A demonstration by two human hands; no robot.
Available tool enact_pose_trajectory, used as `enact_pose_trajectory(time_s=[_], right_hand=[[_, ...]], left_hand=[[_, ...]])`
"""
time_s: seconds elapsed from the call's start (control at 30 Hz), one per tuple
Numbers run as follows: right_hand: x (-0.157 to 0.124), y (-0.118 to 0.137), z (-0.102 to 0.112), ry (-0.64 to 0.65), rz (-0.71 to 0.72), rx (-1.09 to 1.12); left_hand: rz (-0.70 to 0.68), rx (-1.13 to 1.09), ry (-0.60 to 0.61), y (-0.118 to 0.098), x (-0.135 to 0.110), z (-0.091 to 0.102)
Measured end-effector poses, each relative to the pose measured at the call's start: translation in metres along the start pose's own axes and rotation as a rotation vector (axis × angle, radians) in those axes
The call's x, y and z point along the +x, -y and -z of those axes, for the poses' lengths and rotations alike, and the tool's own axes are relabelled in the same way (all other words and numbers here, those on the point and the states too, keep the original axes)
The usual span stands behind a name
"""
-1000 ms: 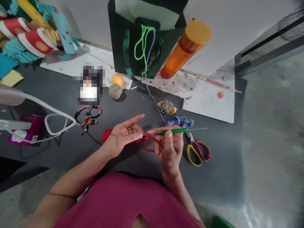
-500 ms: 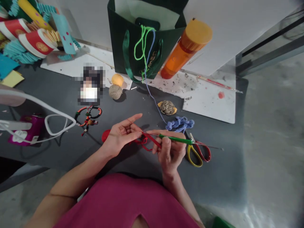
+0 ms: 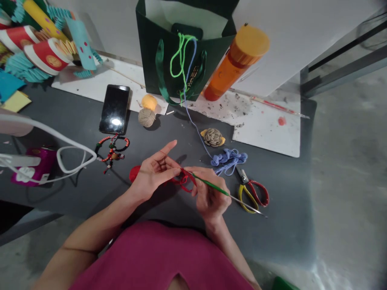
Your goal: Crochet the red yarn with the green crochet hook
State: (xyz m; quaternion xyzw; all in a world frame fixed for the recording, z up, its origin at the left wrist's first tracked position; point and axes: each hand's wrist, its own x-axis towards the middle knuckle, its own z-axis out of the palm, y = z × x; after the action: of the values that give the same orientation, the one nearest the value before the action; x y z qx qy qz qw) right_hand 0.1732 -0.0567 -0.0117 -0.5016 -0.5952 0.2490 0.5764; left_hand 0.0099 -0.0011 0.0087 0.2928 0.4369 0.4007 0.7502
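Note:
My right hand grips a crochet hook with a green handle; its bare metal end points down to the right. The hook's working tip meets red yarn between the two hands. With thumb and fingers, my left hand pinches that yarn, its index finger stretched out and a strand crossing it. Behind the left wrist sits a ball of red yarn, partly hidden. Right of my right hand lie scissors with one yellow and one red handle. Blue crocheted yarn rests just beyond that hand.
A crocheted flower, small yarn balls, a phone and a beaded bracelet lie on the grey table. A dark green paper bag and an orange bottle stand behind. A white cable loops at left.
My right hand has shifted slightly left, and the hook has tilted so its rear end swings down. My left index finger has risen a little. The red yarn stays between the hands.

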Motion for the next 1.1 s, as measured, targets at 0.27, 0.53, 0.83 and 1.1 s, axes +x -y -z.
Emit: enact_pose_trajectory(time_s=[0.27, 0.53, 0.83, 1.1], right_hand=[[0.003, 0.000, -0.005, 0.015, 0.156, -0.188], [-0.004, 0.005, -0.009, -0.138, -0.116, -0.042], [0.001, 0.006, -0.010, -0.223, -0.479, 0.243], [0.005, 0.008, -0.020, -0.164, -0.534, 0.482]], left_hand=[[0.141, -0.274, 0.079, 0.005, 0.000, -0.002], [0.271, -0.416, 0.148, 0.005, 0.001, -0.001], [0.238, -0.336, 0.141, 0.005, 0.003, 0.002], [0.138, -0.269, 0.124, 0.006, -0.001, -0.006]])
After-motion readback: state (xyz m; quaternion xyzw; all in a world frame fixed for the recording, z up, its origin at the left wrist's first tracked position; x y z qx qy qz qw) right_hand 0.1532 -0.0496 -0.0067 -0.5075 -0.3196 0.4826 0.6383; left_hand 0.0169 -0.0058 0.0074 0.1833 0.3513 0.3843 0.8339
